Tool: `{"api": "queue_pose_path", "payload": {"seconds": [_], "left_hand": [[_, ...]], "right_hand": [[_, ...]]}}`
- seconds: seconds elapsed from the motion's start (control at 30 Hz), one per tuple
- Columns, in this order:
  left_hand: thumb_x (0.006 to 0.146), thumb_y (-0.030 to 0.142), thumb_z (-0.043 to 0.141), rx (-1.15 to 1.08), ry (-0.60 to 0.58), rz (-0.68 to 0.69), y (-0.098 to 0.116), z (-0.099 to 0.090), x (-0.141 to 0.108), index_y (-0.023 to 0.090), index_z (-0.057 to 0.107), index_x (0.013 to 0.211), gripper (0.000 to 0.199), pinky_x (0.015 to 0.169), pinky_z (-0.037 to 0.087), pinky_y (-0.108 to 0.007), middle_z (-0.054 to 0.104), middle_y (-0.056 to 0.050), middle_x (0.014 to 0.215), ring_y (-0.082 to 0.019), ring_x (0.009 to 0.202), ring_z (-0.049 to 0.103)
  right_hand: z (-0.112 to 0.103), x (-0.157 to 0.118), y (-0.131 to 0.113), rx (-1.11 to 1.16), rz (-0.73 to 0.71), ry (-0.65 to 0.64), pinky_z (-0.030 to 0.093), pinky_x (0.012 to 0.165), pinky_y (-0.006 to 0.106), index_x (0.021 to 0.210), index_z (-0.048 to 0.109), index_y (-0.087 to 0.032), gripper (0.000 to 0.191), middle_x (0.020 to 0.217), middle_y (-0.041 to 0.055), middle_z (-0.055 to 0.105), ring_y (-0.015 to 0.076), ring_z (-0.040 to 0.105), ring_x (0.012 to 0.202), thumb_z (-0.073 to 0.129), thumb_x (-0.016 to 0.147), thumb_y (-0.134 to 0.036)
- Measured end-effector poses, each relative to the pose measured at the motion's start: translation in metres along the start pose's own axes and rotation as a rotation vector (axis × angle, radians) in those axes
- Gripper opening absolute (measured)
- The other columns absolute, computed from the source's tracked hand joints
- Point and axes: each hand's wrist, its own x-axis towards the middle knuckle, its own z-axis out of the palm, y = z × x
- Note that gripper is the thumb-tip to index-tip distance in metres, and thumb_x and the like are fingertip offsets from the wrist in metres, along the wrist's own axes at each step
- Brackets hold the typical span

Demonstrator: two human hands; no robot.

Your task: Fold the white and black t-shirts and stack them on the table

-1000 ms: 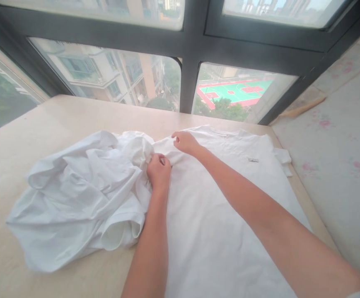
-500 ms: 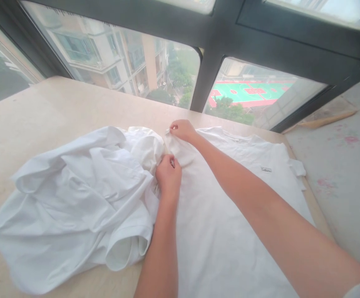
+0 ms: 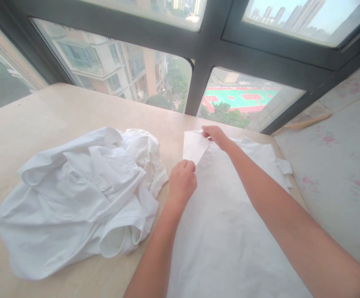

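A white T-shirt (image 3: pixel 229 215) lies spread out on the pale ledge, its collar end toward the window. My left hand (image 3: pixel 182 178) is closed on the edge of its left sleeve. Farther up, my right hand (image 3: pixel 215 136) pinches the same sleeve near the shoulder. Between the two hands the sleeve is folded inward over the body as a flat flap. To the left, apart from my hands, a crumpled white garment (image 3: pixel 80 194) sits in a loose heap with one opening facing me.
The pale stone window ledge (image 3: pixel 58 105) runs beneath both garments. Dark window frames (image 3: pixel 198 54) rise along the far side. A wall with a floral pattern (image 3: pixel 335 178) bounds the right.
Both hands have moved right, carrying the sleeve edge away from the crumpled garment and over the T-shirt's body. The view has tilted up slightly.
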Motion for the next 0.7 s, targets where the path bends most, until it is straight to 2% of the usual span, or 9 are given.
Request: {"api": "queue_pose_path", "payload": {"seconds": [0.1,0.23,0.33,0.47,0.6,0.7], "left_hand": [[0.078,0.003,0.050,0.048,-0.129,0.114,0.012,-0.004,-0.024,0.021,0.057,0.091,0.023,0.078,0.046,-0.035,0.062,-0.006,0.091,-0.023,0.089,0.059],[0.086,0.011,0.050,0.029,-0.144,0.093,0.007,-0.025,-0.070,0.020,0.055,0.111,0.027,0.087,0.048,-0.036,0.064,-0.006,0.109,-0.022,0.100,0.060],[0.090,0.016,0.048,0.122,-0.128,-0.041,-0.004,-0.047,-0.111,0.021,0.053,0.116,0.027,0.086,0.050,-0.036,0.062,-0.007,0.115,-0.023,0.104,0.061],[0.093,0.024,0.046,0.242,-0.175,-0.231,-0.014,-0.067,-0.174,0.021,0.054,0.119,0.027,0.078,0.052,-0.034,0.063,-0.008,0.112,-0.023,0.097,0.065],[0.095,0.032,0.042,0.201,-0.326,-0.439,-0.009,-0.080,-0.232,0.021,0.057,0.119,0.031,0.069,0.051,-0.029,0.066,-0.007,0.103,-0.019,0.086,0.067],[0.095,0.034,0.043,0.167,-0.487,-0.570,0.000,-0.086,-0.263,0.022,0.061,0.109,0.026,0.067,0.047,-0.025,0.067,-0.004,0.093,-0.016,0.078,0.065]], "right_hand": [[-0.018,-0.016,0.031,-0.288,0.124,-0.085,0.044,0.065,0.024,0.065,0.061,-0.014,0.038,0.075,0.0068,0.067,0.0116,0.056,0.066,0.055,0.089,-0.044],[-0.008,-0.020,0.047,-0.366,0.145,0.024,0.045,0.071,0.024,0.095,0.068,-0.015,0.029,0.094,0.0061,0.071,0.0121,0.062,0.076,0.052,0.090,-0.040],[0.011,-0.012,0.040,-0.384,0.129,0.053,0.046,0.080,0.024,0.108,0.066,-0.018,0.031,0.107,0.0053,0.070,0.0146,0.063,0.090,0.057,0.088,-0.039],[0.030,0.002,0.030,-0.433,0.107,0.025,0.045,0.086,0.026,0.109,0.068,-0.018,0.033,0.110,0.0061,0.070,0.0190,0.063,0.100,0.063,0.083,-0.038],[0.036,0.020,0.023,-0.497,0.091,0.029,0.045,0.089,0.028,0.106,0.069,-0.016,0.029,0.108,0.0083,0.070,0.0215,0.063,0.101,0.063,0.082,-0.031],[0.039,0.032,0.013,-0.540,0.067,0.077,0.045,0.091,0.030,0.103,0.069,-0.016,0.024,0.110,0.0098,0.069,0.0226,0.061,0.104,0.060,0.083,-0.024]]}}
